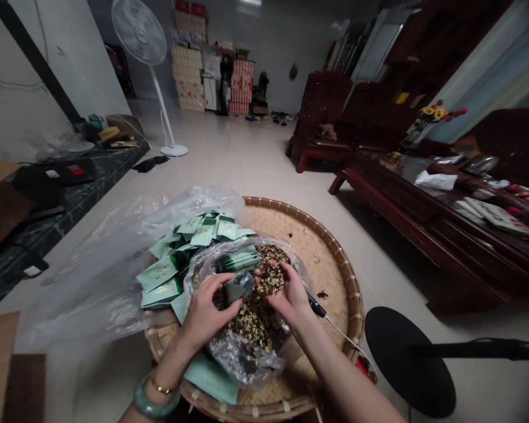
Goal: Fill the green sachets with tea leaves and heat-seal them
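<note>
In my left hand (205, 311) a small green packet (239, 286) is gripped between thumb and fingers, its mouth turned toward the right. My right hand (293, 296) is cupped around a handful of dried tea-like mix (271, 279), dark and pale yellow pieces, close beside the packet. Below both hands lies a clear plastic bag (247, 358) with more loose mix (253, 323) in it. A stack of flat green packets (240, 259) rests on the bag behind my left hand. Several filled-looking green packets (203, 232) are heaped at the back left. Everything sits on a round woven bamboo tray (357, 294).
A black-handled device (316, 305) with a white cord lies by my right wrist. A large plastic sheet (101, 276) spreads leftward off the tray. To the right are a round black stand base (409, 361) and a dark wooden table (392, 205). A white fan (174, 150) stands farther back.
</note>
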`<state>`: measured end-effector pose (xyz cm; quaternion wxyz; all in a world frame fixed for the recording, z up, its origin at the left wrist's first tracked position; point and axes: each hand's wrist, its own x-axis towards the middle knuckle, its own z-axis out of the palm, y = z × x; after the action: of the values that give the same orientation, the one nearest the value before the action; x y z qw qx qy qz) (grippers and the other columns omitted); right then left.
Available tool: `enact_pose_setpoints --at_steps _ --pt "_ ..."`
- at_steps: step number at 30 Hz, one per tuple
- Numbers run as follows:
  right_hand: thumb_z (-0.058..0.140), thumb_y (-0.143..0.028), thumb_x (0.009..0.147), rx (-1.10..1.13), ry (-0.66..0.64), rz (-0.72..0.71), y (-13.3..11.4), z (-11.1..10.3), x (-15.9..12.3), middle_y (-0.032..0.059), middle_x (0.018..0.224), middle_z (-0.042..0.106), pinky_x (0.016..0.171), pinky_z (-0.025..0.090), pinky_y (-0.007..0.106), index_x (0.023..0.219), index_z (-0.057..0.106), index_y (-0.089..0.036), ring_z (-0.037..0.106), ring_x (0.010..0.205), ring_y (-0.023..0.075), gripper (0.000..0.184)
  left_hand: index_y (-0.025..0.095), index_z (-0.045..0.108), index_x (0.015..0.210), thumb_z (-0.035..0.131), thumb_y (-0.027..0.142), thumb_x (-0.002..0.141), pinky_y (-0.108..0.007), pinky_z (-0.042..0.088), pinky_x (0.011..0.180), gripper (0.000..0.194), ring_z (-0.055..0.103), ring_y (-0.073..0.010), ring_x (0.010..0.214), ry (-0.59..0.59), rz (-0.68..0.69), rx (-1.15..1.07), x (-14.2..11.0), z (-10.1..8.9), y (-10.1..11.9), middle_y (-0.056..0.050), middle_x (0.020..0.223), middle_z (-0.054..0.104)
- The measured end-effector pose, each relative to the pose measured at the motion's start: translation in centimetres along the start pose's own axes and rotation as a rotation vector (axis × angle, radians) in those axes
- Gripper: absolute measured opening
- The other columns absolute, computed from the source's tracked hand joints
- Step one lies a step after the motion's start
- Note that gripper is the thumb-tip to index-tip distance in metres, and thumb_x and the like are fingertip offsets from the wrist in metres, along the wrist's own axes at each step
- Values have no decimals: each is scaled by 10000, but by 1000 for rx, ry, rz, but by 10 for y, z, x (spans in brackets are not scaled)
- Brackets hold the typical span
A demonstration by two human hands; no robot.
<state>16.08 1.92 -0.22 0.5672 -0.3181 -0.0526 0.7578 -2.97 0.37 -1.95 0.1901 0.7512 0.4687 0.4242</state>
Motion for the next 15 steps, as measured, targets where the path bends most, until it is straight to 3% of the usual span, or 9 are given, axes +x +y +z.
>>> enact_pose_setpoints --at_steps 4,8,15 --pt "505 -323 817 -46 -53 -228 -13 24 -10 38 744 710 818 544 430 744 643 -194 680 824 232 203 191 600 1056 643 199 728 -400 513 851 330 616 -231 945 10 19 45 2 9 8 -69 1001 673" --pt "505 -387 830 -138 -97 -425 -11 42 -18 19 802 709 883 501 430 785 656 -214 665 872 226 234 180 606 1035 648 193 718 -415 525 838 320 613 -244 940 37 -25 67 2 20 15 -76 986 672" --pt "482 -447 874 -324 -59 -579 8 45 -19 15 896 687 898 460 389 869 666 -226 621 900 202 288 184 607 1049 652 181 696 -381 562 753 356 615 -247 950 60 -105 25 -1 31 14 -76 999 666"
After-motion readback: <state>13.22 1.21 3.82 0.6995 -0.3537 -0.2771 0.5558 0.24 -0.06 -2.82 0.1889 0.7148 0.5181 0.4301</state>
